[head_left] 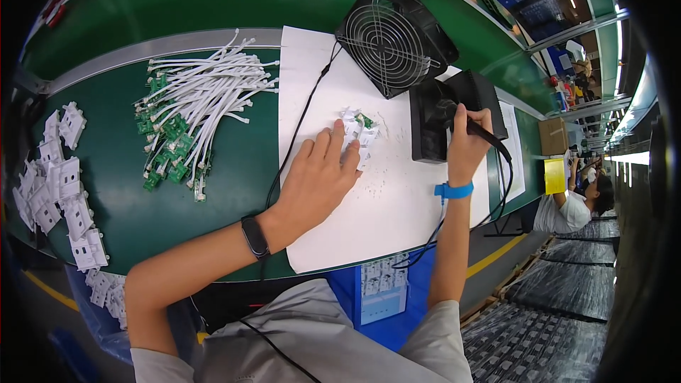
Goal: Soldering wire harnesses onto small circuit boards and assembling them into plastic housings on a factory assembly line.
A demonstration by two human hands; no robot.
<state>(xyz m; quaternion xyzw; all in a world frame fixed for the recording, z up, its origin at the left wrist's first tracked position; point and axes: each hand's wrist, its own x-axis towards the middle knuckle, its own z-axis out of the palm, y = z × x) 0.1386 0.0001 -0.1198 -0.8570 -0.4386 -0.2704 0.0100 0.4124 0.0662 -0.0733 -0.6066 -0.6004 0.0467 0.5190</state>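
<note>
A white plastic housing (365, 147) with a small green circuit board (364, 120) in it lies on the white sheet. My left hand (319, 177) holds this housing down, the thumb and fingertips against its near and left sides. To the right, my right hand (468, 143) is closed around the black handle of a soldering iron (479, 132), whose cord hangs from the grip. The iron's front end is at a black stand (428, 143); its tip cannot be made out there. A blue strap is around my right wrist, a black band around my left.
A black fan (389, 42) with a wire guard stands behind the housing. Left of the white sheet (319, 241) lie white cables (213, 78) with green boards, and white housings (71, 177) stack at the far left. A black cord crosses beside my left hand. Another person (571, 209) sits far right.
</note>
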